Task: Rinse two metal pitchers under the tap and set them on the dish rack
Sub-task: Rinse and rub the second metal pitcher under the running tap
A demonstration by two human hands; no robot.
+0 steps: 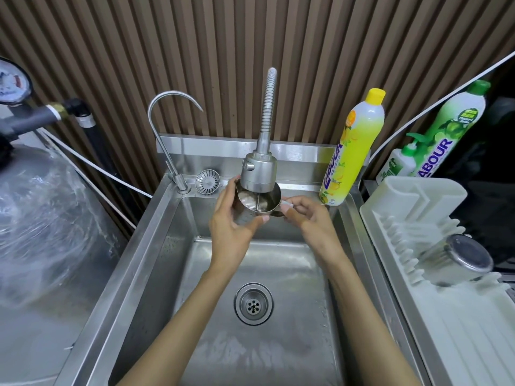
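Note:
A small metal pitcher point(269, 203) is held upright over the steel sink point(167, 246), right under the flexible tap's spray head point(258, 174). A thin stream of water runs into it. My left hand point(232, 218) wraps around the pitcher's left side and base. My right hand point(306, 215) pinches its handle on the right. A second metal pitcher point(457, 259) lies upside down on the white dish rack point(446, 316) at the right.
A curved drinking faucet point(167, 129) and a loose strainer point(207, 181) sit at the sink's back left. Yellow point(352, 151) and green point(451, 126) detergent bottles stand at the back right. A plastic-wrapped tank point(41, 204) is on the left. The drain point(253, 303) is below my arms.

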